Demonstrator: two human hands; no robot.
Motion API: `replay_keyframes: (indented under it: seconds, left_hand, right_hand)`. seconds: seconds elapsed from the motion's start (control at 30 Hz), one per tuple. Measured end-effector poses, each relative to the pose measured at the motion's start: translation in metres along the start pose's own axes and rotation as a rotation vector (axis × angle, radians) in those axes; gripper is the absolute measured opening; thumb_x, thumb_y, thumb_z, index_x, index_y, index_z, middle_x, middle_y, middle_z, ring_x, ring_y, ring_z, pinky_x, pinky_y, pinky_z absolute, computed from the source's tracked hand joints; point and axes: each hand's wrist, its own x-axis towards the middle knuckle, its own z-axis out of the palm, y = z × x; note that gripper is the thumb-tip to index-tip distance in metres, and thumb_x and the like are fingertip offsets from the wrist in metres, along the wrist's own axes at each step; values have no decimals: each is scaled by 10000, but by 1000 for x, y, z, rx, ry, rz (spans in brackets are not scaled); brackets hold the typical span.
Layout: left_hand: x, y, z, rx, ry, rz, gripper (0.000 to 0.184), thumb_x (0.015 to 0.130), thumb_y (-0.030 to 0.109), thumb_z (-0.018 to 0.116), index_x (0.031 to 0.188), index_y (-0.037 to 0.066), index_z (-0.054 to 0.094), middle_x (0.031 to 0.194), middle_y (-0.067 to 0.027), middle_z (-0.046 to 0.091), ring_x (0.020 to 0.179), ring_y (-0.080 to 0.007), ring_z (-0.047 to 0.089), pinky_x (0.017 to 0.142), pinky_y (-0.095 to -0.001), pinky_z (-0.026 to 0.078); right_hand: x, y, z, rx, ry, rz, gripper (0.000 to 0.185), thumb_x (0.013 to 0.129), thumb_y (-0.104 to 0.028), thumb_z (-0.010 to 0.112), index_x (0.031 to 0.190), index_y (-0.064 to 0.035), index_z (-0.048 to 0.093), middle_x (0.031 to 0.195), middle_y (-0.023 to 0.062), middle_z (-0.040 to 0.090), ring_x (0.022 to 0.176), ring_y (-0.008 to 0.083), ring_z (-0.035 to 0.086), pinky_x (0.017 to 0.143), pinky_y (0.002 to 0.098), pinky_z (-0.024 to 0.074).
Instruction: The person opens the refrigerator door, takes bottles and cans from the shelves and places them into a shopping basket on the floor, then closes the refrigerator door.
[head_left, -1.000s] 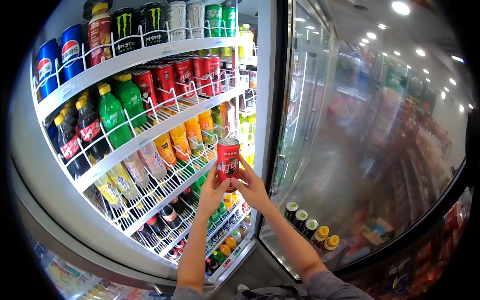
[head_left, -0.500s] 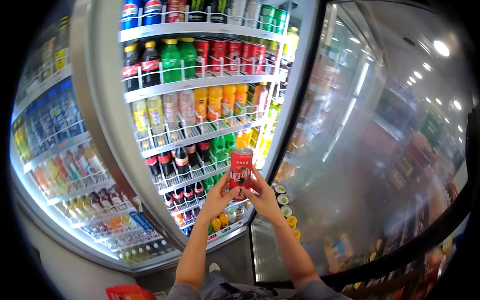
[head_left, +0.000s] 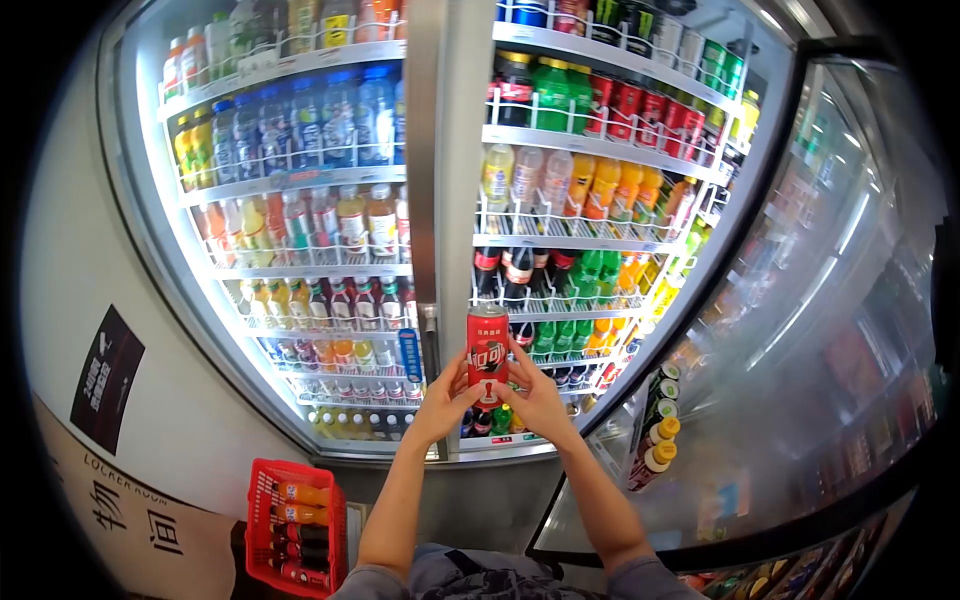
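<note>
Can [head_left: 488,345], red w/ white lettering, is standing upright btwn both hands, nr mid-view, in front of the right cabinet's shelves [head_left: 580,243]. L hand [head_left: 442,405] is gripping one side, R hand [head_left: 537,400] the other, thumbs pressing low on the front. Remaining fingers are partly curling out of sight, so can't tell how far they're wrapping round. Can's back isn't showing, & its body is blocking some drinks behind.

Glass door [head_left: 740,430] on the right is standing open, pane looking hazy; stuff showing thru it is blurring, no readable labels. Door-side cans [head_left: 662,386] & yellow-capped bottles [head_left: 657,450] are showing mainly tops. Centre post [head_left: 424,150] is dividing the two lit cabinets. Black cans w/ green marks [head_left: 640,25], top shelf, are getting cut off by the upper edge. Bottom-row bottles [head_left: 350,424] are looking too small to ID.

Red basket [head_left: 290,468], lower left, is holding orange bottles [head_left: 302,494] & dark bottles [head_left: 300,552]; dark ones' labels are staying unclear. Dark sign [head_left: 107,380] is tilting w/ the lens curve, fine print n/a. Sleeves [head_left: 640,580] are running off the bottom edge.
</note>
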Motion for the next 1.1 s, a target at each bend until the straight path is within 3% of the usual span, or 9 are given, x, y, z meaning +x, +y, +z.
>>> replay_keyframes:
  seconds: [0.27,0.43,0.53,0.67,0.8,0.83,1.1]
  left_hand:
    - [-77,5,-117,-45,185,-81,770,918,138,683,1529,55,221,1351,-130,486,1223,-198,511,1015,-330,434]
    - [-126,20,-179,125,366,-141,770,901,221,709,1520,67,277,1371,-101,470,1275,-222,466,1020,-392,415]
    - [-159,23,-212,122,462,-156,765,907,224,699,1524,71,274,1369,-107,470,1277,-228,468,1017,-382,417]
    - [-206,22,-255,157,587,-212,760,911,212,692,1525,55,271,1326,-112,515,1194,-206,508,1020,-364,416]
    - [-259,22,-284,189,712,-83,701,914,121,677,1500,34,303,1285,-113,545,1169,-183,518,968,-335,462]
    - [-271,26,-287,204,761,-105,687,915,105,671,1491,20,306,1316,-120,527,1193,-194,506,1005,-346,446]
    - [-354,-14,-317,110,1112,3,691,913,81,668,1492,14,297,1357,-120,496,1229,-200,503,1016,-346,433]
  right_hand:
    - [30,52,124,68,-216,107,773,930,-46,632,1558,-145,193,1396,177,518,1283,234,511,950,313,497]
    - [48,77,204,102,-356,105,774,935,-56,634,1561,-164,190,1412,193,492,1271,245,518,936,319,507]
    - [54,90,254,98,-423,98,765,940,-66,629,1559,-157,190,1387,196,520,1253,234,536,924,322,515]
    - [56,95,318,93,-541,140,758,936,-29,604,1559,-141,187,1378,168,534,1226,218,554,924,311,508]
    - [49,103,381,109,-675,137,759,932,-14,598,1559,-141,189,1380,162,531,1218,215,557,942,316,497]
    - [47,101,395,115,-719,163,759,932,-10,595,1559,-141,188,1382,165,529,1219,215,556,952,322,492]
    - [45,141,497,315,-1095,220,734,926,21,589,1541,-90,206,1395,198,507,1264,236,524,1018,341,452]
